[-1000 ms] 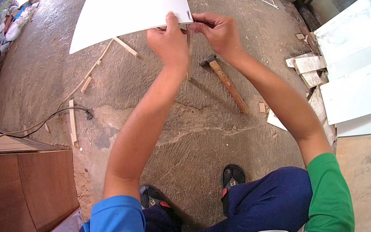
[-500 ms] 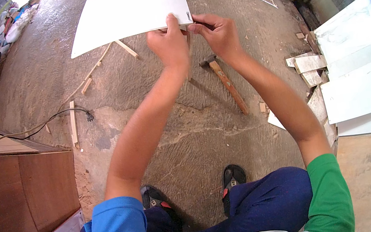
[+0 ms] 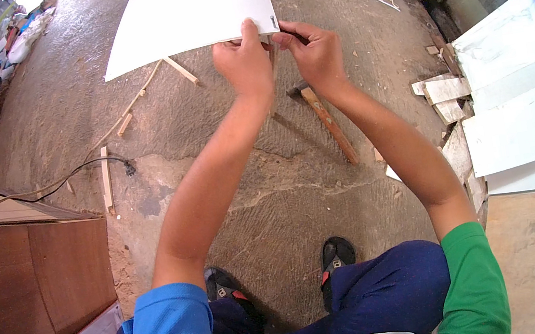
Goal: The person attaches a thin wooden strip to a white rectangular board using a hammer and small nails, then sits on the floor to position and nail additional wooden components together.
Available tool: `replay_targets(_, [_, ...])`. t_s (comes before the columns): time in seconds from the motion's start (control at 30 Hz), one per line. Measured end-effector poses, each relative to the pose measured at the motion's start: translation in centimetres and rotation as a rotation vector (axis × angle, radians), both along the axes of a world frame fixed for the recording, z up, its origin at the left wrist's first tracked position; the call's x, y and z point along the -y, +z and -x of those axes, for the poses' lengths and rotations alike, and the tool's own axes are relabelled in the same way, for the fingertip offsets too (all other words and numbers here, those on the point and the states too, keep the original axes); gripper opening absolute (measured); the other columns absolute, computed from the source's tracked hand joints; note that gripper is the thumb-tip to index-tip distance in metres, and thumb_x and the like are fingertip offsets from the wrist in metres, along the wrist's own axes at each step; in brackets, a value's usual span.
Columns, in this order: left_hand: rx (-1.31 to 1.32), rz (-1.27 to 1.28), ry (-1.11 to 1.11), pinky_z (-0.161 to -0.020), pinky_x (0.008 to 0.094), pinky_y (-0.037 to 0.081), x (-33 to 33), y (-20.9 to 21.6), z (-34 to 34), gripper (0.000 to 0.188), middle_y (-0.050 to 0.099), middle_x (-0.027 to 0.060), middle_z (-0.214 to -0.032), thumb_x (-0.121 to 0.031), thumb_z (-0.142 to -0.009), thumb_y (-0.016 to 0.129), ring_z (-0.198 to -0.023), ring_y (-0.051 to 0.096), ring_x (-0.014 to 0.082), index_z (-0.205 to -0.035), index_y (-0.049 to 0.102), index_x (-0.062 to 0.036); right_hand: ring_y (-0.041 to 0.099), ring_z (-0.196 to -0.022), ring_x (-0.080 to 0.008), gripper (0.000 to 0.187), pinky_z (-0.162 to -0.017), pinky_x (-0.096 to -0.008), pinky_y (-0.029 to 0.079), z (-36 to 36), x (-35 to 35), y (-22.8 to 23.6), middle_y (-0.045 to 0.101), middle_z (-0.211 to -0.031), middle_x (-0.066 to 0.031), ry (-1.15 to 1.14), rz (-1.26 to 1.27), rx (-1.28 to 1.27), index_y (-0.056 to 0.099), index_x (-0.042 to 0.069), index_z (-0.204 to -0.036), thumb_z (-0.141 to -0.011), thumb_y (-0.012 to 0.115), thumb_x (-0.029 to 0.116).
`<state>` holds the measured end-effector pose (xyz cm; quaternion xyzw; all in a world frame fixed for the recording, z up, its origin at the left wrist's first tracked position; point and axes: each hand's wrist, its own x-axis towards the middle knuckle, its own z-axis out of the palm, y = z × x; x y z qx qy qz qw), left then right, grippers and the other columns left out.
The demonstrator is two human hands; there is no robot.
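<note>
A thin white panel (image 3: 189, 13) is raised over the floor, slightly bowed. My left hand (image 3: 244, 67) is closed on its near edge, thumb on top and fingers underneath. Close to the panel's near right corner a small nail (image 3: 273, 19) stands on the surface. My right hand (image 3: 315, 49) is closed at that corner, thumb and forefinger pinched together; what lies between them is hidden. A narrow wooden strip (image 3: 275, 72) shows below the panel, between my wrists. Beneath my right forearm lies a hammer (image 3: 329, 123) with a wooden handle.
Wooden sticks (image 3: 107, 180) and a black cable plug (image 3: 129, 167) lie on the rough floor (image 3: 255, 224) at left. A brown wooden cabinet (image 3: 35, 278) stands near left. White boards (image 3: 518, 129) and broken offcuts (image 3: 446, 90) are at right. Bags (image 3: 21, 45) pile up far left.
The white panel has shifted very slightly to the right, both hands staying in nearly the same place on it. My right forearm has moved a little to the left.
</note>
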<state>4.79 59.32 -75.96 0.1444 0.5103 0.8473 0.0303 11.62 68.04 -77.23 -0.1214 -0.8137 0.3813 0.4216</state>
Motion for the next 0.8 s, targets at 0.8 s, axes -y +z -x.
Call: replay_targets(0.8, [0.005, -0.036, 0.086, -0.038, 0.0285, 0.042, -0.5, 0.0, 0.2, 0.023, 0.058, 0.0081, -0.058, -0.011, -0.085, 0.064, -0.045, 0.055, 0.0134, -0.071, 0.055, 0.0049, 0.068, -0.065, -0.0142, 0.012, -0.058, -0.0249, 0.052, 0.8, -0.2, 3.0, 0.070, -0.077, -0.0100, -0.054, -0.239, -0.022, 0.068, -0.001, -0.092, -0.088, 0.063, 0.009])
